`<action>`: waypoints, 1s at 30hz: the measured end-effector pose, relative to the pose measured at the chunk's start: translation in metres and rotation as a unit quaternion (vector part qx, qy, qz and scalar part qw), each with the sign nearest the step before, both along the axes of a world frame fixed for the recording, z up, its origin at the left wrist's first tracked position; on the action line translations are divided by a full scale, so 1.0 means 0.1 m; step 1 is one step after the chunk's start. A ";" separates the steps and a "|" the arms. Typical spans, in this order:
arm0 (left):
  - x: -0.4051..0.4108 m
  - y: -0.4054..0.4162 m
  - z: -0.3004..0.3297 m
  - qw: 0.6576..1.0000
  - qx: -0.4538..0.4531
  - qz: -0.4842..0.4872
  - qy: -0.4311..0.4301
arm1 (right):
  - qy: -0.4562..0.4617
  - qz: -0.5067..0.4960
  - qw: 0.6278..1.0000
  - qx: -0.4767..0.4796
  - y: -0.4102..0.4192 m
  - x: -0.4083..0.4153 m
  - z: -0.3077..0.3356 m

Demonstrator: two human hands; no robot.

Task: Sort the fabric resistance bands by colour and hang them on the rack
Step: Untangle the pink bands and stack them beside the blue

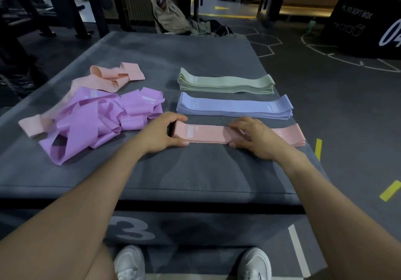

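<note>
In the head view, a large grey padded box with a flat top (195, 167) is seen from above and serves as the counter; a pale numeral 3 (132, 228) is printed on its near face. The neat stack of pink fabric resistance bands (208, 135) is taken as the landmark. It lies flat on the counter and is gripped at both ends. The left hand (161, 133) is curled around the stack's left end, thumb on the near edge and fingers over the far edge. The right hand (252, 137) is pressed down on the stack right of its middle, fingers closed over the far edge and thumb at the near edge; the stack's right end (290, 135) sticks out beyond it.

Just behind the pink stack, a tidy stack of pale blue fabric bands (234, 106) is laid parallel to it, marked "20". Behind that, a tidy stack of pale green fabric bands (225, 83) is laid the same way. To the left of the pink stack, a tangled heap of lilac fabric bands (91, 121) is spread out, with loose, unsorted pink bands (115, 75) behind and beneath it.

Below the counter's near edge, two white shoes (130, 262) are seen on the floor. Far beyond the stacks, a beige bag (169, 17) is slumped on the floor.
</note>
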State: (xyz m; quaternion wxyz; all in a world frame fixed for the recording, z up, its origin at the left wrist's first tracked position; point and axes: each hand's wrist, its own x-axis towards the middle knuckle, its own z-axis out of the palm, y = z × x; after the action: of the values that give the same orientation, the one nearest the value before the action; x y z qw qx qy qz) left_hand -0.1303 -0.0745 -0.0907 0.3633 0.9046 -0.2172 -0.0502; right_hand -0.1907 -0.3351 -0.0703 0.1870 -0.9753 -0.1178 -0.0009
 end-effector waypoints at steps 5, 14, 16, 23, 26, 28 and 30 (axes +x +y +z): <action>-0.11 -0.30 0.19 0.993 0.027 0.000 -0.117 | -0.012 -0.042 0.999 -0.032 -0.21 -0.12 0.11; -0.24 -1.25 0.19 0.976 0.147 -0.112 -0.111 | -0.010 -0.071 0.993 -0.097 -0.74 -0.31 0.10; -0.22 -1.31 0.17 0.972 0.173 -0.114 -0.113 | -0.006 -0.069 0.993 -0.095 -0.80 -0.30 0.08; -0.20 -1.34 0.13 0.971 0.174 -0.119 -0.110 | 0.010 -0.064 0.995 -0.070 -0.85 -0.26 0.05; -0.22 -1.31 0.12 0.975 0.161 -0.113 -0.105 | 0.005 -0.069 0.994 -0.086 -0.83 -0.26 0.06; -0.24 -1.28 0.14 0.978 0.143 -0.107 -0.108 | -0.021 -0.079 0.991 -0.110 -0.78 -0.25 0.08; -0.26 -1.21 0.19 0.983 0.115 -0.094 -0.110 | -0.044 -0.109 0.989 -0.090 -0.68 -0.25 0.14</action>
State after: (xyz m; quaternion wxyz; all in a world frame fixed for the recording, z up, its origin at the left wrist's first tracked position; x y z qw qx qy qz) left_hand -0.1558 -0.1953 -0.0715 0.2240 0.9160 -0.3328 -0.0089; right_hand -0.2154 -0.4027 -0.0566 0.0917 -0.9942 -0.0184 -0.0537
